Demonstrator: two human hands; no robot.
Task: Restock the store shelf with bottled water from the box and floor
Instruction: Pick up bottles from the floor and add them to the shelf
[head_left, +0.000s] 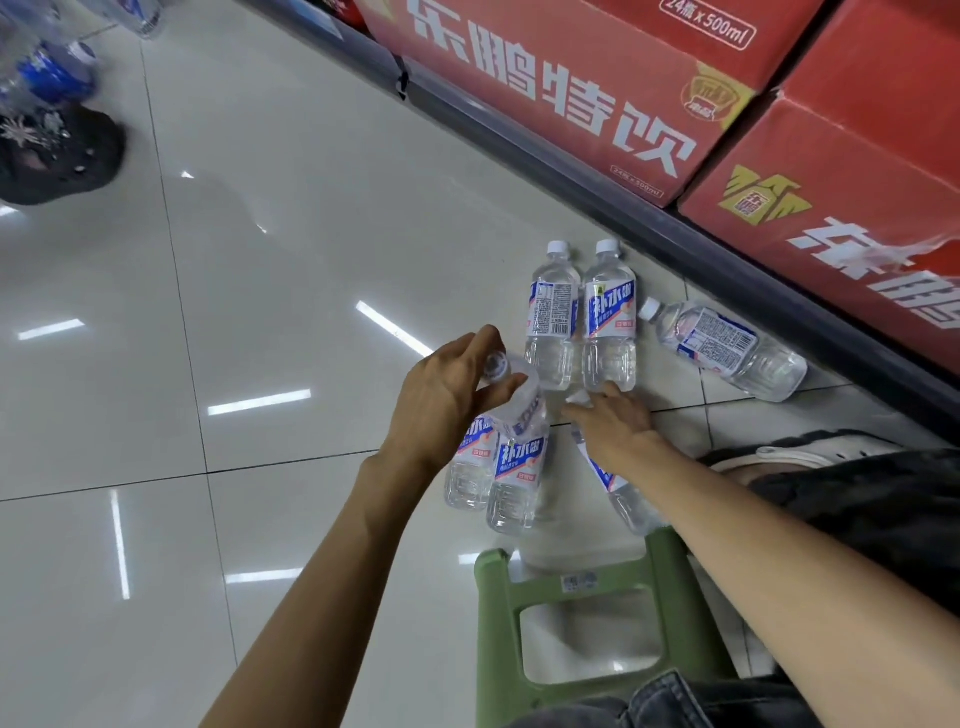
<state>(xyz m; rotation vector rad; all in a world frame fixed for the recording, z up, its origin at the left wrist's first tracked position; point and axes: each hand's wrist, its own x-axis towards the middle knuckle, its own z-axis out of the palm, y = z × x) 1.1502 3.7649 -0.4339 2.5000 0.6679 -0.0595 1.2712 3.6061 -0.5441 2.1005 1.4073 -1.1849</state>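
We see our left hand gripping one water bottle by its neck, lifted above two bottles lying on the tiled floor. Our right hand lies on another lying bottle; we cannot tell its grip. Three more bottles lie near the red cartons.

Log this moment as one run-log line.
left hand: grips lifted bottle | right hand: reaching onto floor bottle | remaining: two upright bottles, shelf unstocked

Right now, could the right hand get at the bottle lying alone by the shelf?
Probably yes. The right hand is open and low on the floor, and only bare tile lies between it and the lone bottle; nothing blocks the way.
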